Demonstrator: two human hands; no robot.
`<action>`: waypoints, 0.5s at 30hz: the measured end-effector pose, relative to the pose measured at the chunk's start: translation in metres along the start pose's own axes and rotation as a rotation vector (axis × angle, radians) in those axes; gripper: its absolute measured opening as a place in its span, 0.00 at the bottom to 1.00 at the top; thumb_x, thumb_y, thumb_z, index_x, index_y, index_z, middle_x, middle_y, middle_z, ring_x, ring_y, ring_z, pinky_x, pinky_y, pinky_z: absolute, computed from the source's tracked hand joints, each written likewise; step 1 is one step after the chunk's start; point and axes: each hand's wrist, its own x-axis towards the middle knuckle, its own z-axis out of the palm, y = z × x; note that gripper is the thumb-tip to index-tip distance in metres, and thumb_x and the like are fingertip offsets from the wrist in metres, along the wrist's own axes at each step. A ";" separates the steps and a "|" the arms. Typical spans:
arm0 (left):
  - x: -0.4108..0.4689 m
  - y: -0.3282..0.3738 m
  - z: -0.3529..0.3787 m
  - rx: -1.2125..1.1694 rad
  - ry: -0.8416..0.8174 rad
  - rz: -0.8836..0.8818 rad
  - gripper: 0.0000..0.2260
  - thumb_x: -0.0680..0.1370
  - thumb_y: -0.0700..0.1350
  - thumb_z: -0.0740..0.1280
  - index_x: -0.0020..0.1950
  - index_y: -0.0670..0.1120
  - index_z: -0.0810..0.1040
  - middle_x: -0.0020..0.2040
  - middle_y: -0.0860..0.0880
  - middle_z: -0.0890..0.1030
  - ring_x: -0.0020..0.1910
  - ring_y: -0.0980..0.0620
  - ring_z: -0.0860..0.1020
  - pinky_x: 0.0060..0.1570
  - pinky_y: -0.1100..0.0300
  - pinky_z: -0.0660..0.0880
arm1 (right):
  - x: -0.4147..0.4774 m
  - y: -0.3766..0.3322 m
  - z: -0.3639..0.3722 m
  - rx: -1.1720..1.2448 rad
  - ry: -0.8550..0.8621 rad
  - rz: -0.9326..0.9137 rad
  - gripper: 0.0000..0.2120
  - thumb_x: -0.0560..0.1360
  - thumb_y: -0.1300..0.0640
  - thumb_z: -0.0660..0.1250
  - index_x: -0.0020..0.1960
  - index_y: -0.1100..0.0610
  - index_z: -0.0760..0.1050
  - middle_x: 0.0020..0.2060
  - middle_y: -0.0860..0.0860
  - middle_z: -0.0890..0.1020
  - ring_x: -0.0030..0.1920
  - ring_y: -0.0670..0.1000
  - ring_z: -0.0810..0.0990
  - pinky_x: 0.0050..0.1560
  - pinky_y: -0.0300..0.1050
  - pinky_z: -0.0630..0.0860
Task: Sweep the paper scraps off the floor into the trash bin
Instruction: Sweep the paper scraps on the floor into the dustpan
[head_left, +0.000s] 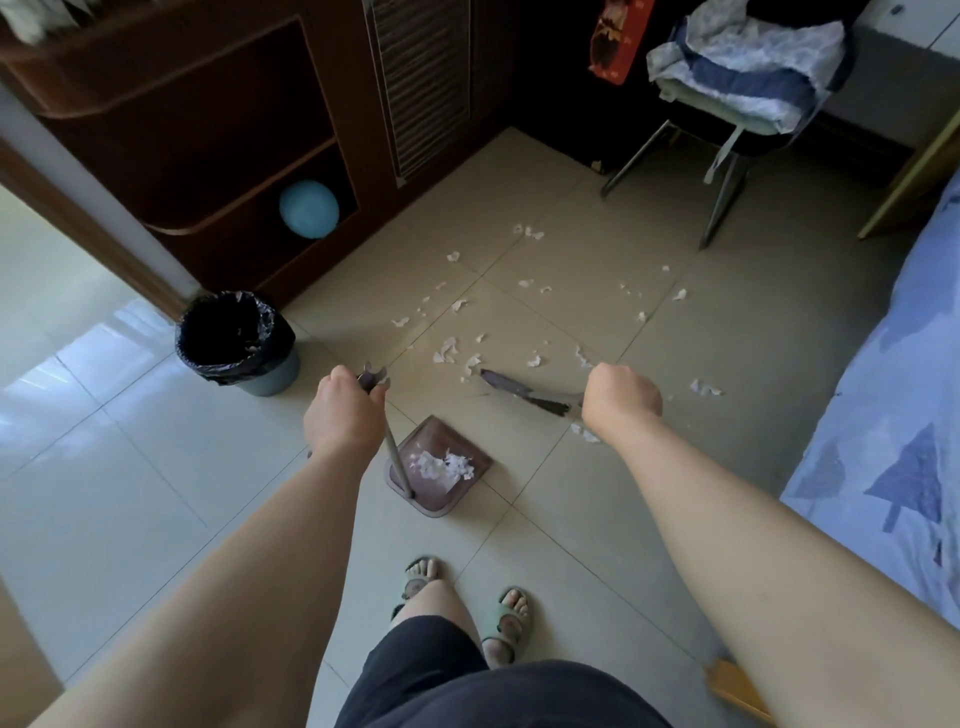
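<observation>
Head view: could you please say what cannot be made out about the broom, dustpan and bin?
- Broom: head view, the right hand hides its handle; only the bristle end shows.
- Trash bin: head view, its dark liner hides how full it is.
- Dustpan: head view, the left hand covers part of its handle.

**What I Could Not Make Out**

My right hand (623, 400) covered the shaft of the dark-bristled broom (524, 396), whose head was smeared with blur. The fingers of my left hand (343, 410) were mostly tucked out of sight behind its back, around the thin pole of the maroon plastic dustpan (423, 436). The inside of the round grey trash bin (275, 371) was too dark to read. The pale blue patterned bed (883, 441) ran off the right edge, and my right forearm hid part of a light wooden piece (737, 686).
</observation>
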 end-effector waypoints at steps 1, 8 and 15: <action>0.004 -0.001 0.000 -0.011 -0.005 -0.013 0.17 0.80 0.54 0.63 0.56 0.39 0.72 0.56 0.41 0.76 0.54 0.39 0.76 0.48 0.51 0.71 | 0.000 -0.003 0.002 0.016 -0.035 0.017 0.13 0.76 0.64 0.63 0.59 0.59 0.76 0.58 0.56 0.80 0.59 0.56 0.78 0.54 0.44 0.75; 0.043 0.002 -0.008 0.013 -0.033 0.012 0.17 0.80 0.53 0.63 0.56 0.39 0.71 0.56 0.40 0.76 0.54 0.38 0.76 0.45 0.53 0.68 | 0.007 -0.026 0.008 0.141 -0.246 0.128 0.07 0.74 0.66 0.60 0.50 0.60 0.74 0.54 0.59 0.80 0.55 0.57 0.80 0.45 0.42 0.71; 0.069 0.014 -0.017 0.011 -0.076 0.038 0.17 0.80 0.53 0.62 0.55 0.39 0.71 0.55 0.40 0.77 0.53 0.38 0.76 0.44 0.53 0.68 | 0.006 -0.051 -0.007 -0.076 -0.252 -0.003 0.11 0.73 0.66 0.62 0.55 0.60 0.76 0.55 0.57 0.80 0.55 0.58 0.80 0.45 0.43 0.71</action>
